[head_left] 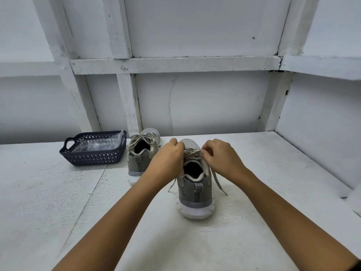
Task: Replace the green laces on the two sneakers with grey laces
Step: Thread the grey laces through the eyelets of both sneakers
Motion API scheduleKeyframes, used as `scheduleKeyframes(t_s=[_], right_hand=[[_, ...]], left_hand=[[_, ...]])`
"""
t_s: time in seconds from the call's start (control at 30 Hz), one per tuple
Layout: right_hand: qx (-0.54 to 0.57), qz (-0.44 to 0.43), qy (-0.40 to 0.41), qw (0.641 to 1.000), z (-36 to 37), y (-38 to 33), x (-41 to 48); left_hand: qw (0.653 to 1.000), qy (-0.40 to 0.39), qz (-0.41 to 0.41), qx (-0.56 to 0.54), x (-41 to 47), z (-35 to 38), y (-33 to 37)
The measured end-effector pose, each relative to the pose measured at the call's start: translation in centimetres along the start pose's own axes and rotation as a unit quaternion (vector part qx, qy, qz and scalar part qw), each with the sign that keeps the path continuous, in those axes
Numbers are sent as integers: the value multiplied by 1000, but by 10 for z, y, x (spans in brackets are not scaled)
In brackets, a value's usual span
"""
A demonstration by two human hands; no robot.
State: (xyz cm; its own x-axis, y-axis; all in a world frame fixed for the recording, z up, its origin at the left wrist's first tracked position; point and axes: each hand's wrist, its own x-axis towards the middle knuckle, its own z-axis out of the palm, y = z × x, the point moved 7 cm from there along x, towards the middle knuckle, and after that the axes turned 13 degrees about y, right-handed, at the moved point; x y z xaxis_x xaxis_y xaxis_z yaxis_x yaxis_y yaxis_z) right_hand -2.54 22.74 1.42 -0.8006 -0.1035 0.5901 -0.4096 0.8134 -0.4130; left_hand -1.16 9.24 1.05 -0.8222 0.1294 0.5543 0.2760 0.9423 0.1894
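On white table (273,192), near sneaker (195,194) stood upright, heel toward camera. Its laces (192,153) pinched above tongue by left grip (169,155) and right grip (218,156), fingers of both curled. 2 loose lace ends hung down sneaker's sides. Far left: second sneaker (143,151), bow tied, set just beside dark basket (93,159).

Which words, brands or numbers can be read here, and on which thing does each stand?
No text is legible anywhere.
On the near sneaker, a dark smudge beside the heel may be a logo: too blurred to read.
On the far sneaker, the basket and the bags in it: no print shows.
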Motion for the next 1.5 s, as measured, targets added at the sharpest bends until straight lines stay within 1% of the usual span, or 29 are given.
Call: scheduleKeyframes(t_s=[0.1, 0.17, 0.2, 0.27, 0.3, 0.33, 0.37, 0.4, 0.47, 0.53, 0.6, 0.67, 0.73, 0.77, 0.8, 0.83, 0.87, 0.97, 1.0, 1.07, 1.13, 1.2, 1.27, 1.33, 1.4, 1.5], right_hand=[[48, 79, -11, 996, -4, -4, 9], [108, 140, -32, 984, -3, -7, 16], [164, 177, -45, 969, -1, -8, 18], [289, 259, -78, 918, 3, -10, 20], [336, 292, -94, 891, 4, -12, 20], [364, 314, -105, 870, 3, -13, 20], [379, 327, -110, 859, 2, -14, 20], [386, 329, -114, 854, 0, -14, 20], [388, 317, -121, 857, -3, -15, 20], [386, 300, -130, 863, -4, -16, 17], [393, 292, -136, 861, -3, -14, 12], [386, 285, -138, 866, 0, -10, 6], [351, 253, -149, 889, 2, -9, 2], [337, 233, -153, 899, 4, -10, 0], [326, 215, -153, 908, 5, -12, -1], [315, 200, -147, 916, 6, -13, -1], [300, 188, -133, 926, 7, -14, 0], [221, 142, -65, 963, 6, -12, 6], [200, 130, -48, 970, 6, -12, 7], [196, 129, -35, 971, 8, -11, 8], [210, 141, -43, 967, 10, -10, 10], [224, 156, -72, 959, 12, -10, 11], [244, 173, -117, 947, 14, -11, 12], [258, 188, -160, 934, 14, -15, 10], [260, 196, -184, 928, 12, -17, 9], [261, 208, -168, 928, 9, -17, 10]], left_hand=[[998, -8, -20, -54, 12, -8, 6], [992, -13, -51, -111, 20, -15, 8], [988, -20, -65, -135, 23, -17, 8], [978, -39, -90, -183, 26, -17, 7], [971, -48, -105, -211, 27, -16, 5], [964, -57, -118, -230, 28, -15, 3], [963, -69, -119, -231, 28, -15, 2], [967, -83, -106, -216, 29, -14, 2], [972, -114, -78, -188, 30, -13, 4], [963, -139, -91, -214, 28, -12, 4], [926, -175, -150, -300, 25, -5, -3], [864, -211, -211, -405, 21, 1, -8], [802, -226, -256, -489, 19, 5, -10], [784, -229, -268, -511, 19, 6, -10], [778, -228, -273, -518, 19, 7, -10], [782, -225, -272, -514, 19, 9, -10], [796, -218, -265, -498, 19, 10, -11], [866, -169, -222, -415, 24, 6, -14], [891, -146, -198, -381, 26, 3, -14], [940, -84, -131, -303, 29, -4, -12], [976, -20, -69, -208, 29, -12, -10], [990, 30, -30, -131, 26, -18, -8], [993, 66, 5, -93, 23, -20, -5], [991, 85, 22, -100, 21, -21, -4], [988, 85, 13, -130, 21, -20, -6], [981, 88, -5, -172, 21, -19, -10]])
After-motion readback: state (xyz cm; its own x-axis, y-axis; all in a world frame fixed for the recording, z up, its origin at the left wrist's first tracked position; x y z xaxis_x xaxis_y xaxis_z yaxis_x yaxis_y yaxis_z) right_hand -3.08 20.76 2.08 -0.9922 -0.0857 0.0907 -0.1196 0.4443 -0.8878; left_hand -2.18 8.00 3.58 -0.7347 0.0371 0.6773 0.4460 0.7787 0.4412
